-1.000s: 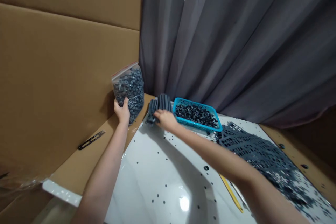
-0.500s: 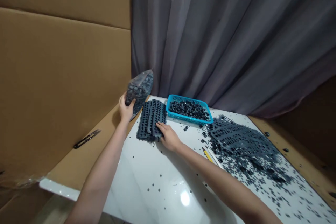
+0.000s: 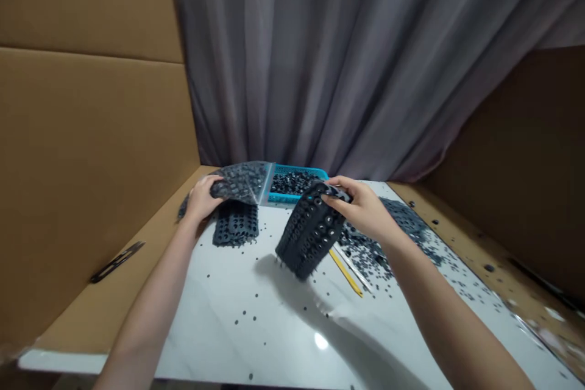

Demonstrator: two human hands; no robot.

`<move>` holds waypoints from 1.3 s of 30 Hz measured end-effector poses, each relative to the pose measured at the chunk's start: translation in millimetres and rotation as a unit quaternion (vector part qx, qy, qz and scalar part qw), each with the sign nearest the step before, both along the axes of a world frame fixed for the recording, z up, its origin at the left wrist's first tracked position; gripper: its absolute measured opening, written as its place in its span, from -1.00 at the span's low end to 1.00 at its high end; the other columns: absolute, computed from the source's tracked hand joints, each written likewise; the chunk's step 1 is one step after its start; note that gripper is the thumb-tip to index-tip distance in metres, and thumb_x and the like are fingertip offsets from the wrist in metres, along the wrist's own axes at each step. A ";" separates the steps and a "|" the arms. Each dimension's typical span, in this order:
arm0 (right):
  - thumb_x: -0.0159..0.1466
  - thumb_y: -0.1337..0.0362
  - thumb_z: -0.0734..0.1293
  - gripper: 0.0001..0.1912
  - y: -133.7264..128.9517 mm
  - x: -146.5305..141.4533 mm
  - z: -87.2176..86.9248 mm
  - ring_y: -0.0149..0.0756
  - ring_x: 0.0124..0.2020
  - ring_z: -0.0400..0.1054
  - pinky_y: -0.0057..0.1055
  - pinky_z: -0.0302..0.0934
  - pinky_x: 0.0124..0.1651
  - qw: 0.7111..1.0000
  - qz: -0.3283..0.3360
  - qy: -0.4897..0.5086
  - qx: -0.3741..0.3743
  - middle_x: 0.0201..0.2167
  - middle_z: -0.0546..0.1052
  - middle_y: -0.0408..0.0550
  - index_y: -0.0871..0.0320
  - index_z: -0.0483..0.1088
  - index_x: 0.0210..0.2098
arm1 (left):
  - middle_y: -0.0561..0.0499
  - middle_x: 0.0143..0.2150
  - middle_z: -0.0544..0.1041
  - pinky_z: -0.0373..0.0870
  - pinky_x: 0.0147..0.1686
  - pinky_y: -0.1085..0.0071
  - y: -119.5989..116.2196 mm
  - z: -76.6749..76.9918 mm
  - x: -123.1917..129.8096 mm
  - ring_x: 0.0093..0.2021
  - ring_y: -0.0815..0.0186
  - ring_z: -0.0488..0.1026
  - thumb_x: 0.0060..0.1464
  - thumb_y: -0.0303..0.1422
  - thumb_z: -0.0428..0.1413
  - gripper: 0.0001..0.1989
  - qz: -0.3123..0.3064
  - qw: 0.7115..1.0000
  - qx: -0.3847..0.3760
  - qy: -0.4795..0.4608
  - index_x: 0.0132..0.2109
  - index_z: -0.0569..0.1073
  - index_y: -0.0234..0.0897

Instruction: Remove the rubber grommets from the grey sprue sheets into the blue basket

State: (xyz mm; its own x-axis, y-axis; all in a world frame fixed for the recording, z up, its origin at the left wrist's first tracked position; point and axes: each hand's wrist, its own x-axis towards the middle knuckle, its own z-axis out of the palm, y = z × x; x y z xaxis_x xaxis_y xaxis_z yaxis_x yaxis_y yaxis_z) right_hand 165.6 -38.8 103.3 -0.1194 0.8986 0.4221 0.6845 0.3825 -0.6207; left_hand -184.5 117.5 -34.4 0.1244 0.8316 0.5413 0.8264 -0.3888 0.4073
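Observation:
My right hand [image 3: 359, 204] pinches the upper end of a dark grey rubber sheet [image 3: 311, 231] full of round holes, held tilted above the white table. My left hand [image 3: 205, 196] is closed on a clear zip bag [image 3: 242, 178] packed with dark pieces. The bag lies partly over another perforated rubber sheet [image 3: 236, 225] and hides the left end of the blue basket [image 3: 299, 197]. Small black pieces [image 3: 292, 183] fill that basket.
Black thread snips [image 3: 116, 263] lie on cardboard at the left. A yellow stick [image 3: 346, 274] and a white stick [image 3: 351, 267] rest beside scattered black bits [image 3: 370, 262]. More perforated sheets [image 3: 404, 216] are at the right. Cardboard walls [image 3: 91, 134] and a grey curtain [image 3: 297, 61] surround the table.
My right hand has lifted one perforated sheet off the pile and moved it right. My left hand has lowered the bag, which now lies across the remaining sheet and the basket's edge.

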 end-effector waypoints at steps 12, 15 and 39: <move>0.09 0.07 0.37 -0.67 -45.6 29.5 -26.0 -0.32 -0.39 0.37 -0.39 0.24 -0.29 0.924 0.192 0.203 -0.262 -0.40 0.51 -0.05 0.25 0.44 -0.34 | -0.18 0.24 0.19 -0.06 0.21 0.04 -107.9 44.7 81.6 0.24 -0.01 0.09 -0.06 -0.07 0.12 -0.39 -0.209 0.977 0.034 -0.031 0.12 0.28 -0.23; 0.12 0.09 0.36 -0.69 -51.7 23.3 -21.1 -0.33 -0.36 0.35 -0.39 0.22 -0.26 0.943 0.231 0.141 -0.196 -0.39 0.50 -0.08 0.24 0.44 -0.32 | -0.16 0.00 0.45 0.23 0.04 0.19 -152.5 58.6 135.2 0.02 0.07 0.35 0.01 0.04 0.01 -0.45 -0.409 0.892 -0.141 -0.130 -0.03 0.43 -0.31; 0.23 0.37 0.26 -0.96 -145.7 22.8 3.9 -0.30 -0.35 0.30 -0.31 0.14 -0.27 0.945 0.134 -0.046 0.296 -0.43 0.45 -0.08 0.12 0.33 -0.35 | 0.03 -0.48 0.47 0.27 -0.45 0.50 -276.9 114.6 177.7 -0.48 0.39 0.33 0.04 -0.10 0.09 -0.64 -0.344 0.800 -0.303 -0.387 -0.45 0.47 -0.35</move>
